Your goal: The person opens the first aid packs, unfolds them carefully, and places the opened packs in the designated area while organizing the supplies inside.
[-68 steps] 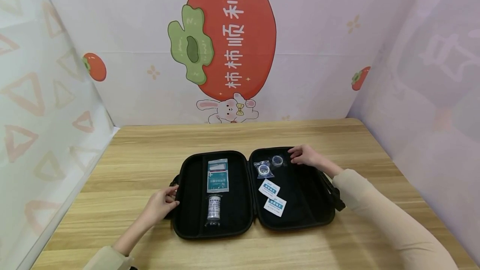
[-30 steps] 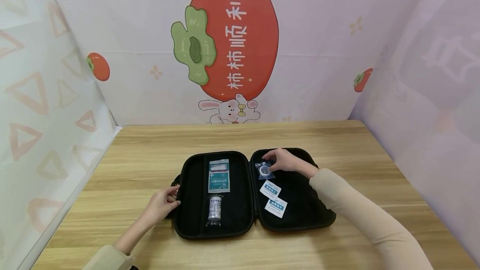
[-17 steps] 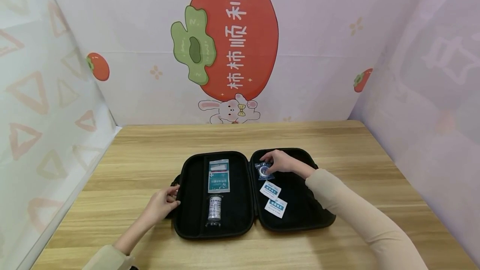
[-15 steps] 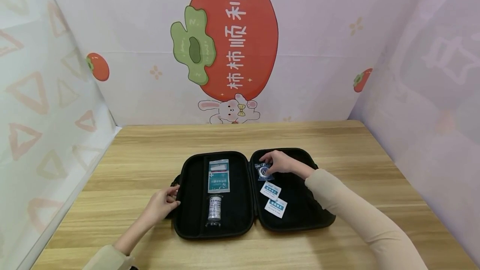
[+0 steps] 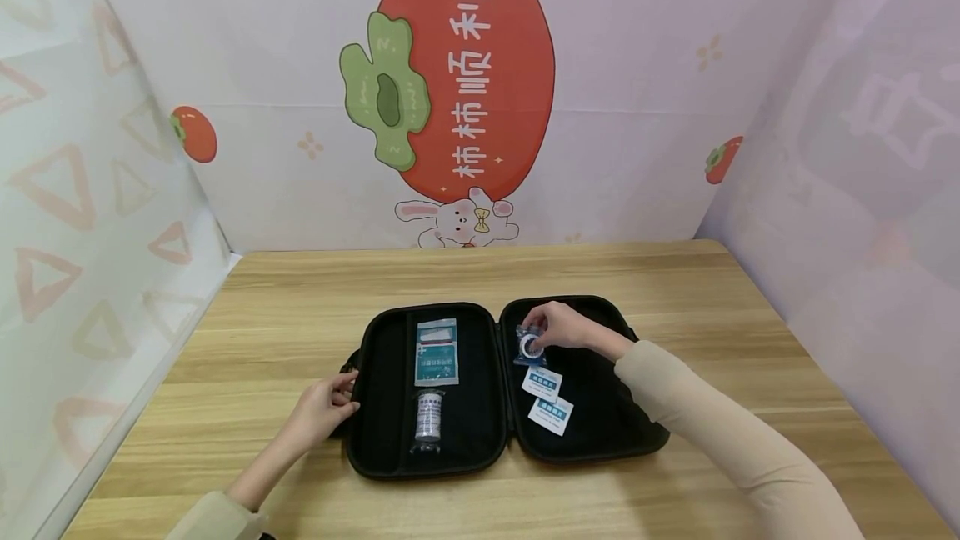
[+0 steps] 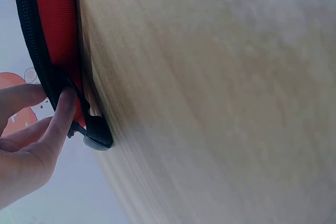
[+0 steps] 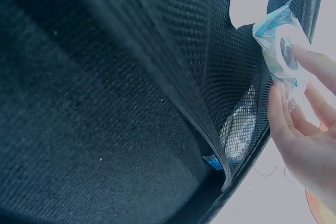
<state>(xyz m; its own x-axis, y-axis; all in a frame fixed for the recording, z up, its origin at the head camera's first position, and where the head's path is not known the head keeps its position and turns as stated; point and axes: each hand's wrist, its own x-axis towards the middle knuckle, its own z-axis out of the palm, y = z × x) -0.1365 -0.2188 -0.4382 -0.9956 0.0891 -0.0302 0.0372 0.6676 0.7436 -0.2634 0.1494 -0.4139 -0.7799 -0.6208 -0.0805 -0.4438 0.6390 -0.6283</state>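
An open black zip case (image 5: 386, 407) lies flat on the table. My right hand (image 5: 562, 327) pinches a plastic-wrapped roll of tape (image 7: 286, 51) by the upper left of the case's right half. In the right wrist view, the roll stands tilted beside a black mesh pocket (image 7: 210, 72), with a wrapped item (image 7: 239, 132) showing through the mesh. Two white sachets (image 5: 551, 415) lie overlapping just below the roll. My left hand (image 5: 321, 413) grips the left rim of the case; the left wrist view shows its red outer shell (image 6: 55, 19) and a black strap end (image 6: 98, 134).
In the left half lie a teal and white packet (image 5: 437, 352) and a wrapped white cylindrical roll (image 5: 429, 419). Wooden tabletop (image 5: 337, 282) surrounds the case. Printed cloth (image 5: 622, 173) hangs behind the table and at both sides.
My right hand has come left from the upper right of the case and lifted the wrapped tape into a tilt. The other wrapped roll no longer shows in the head view. My left hand stays put.
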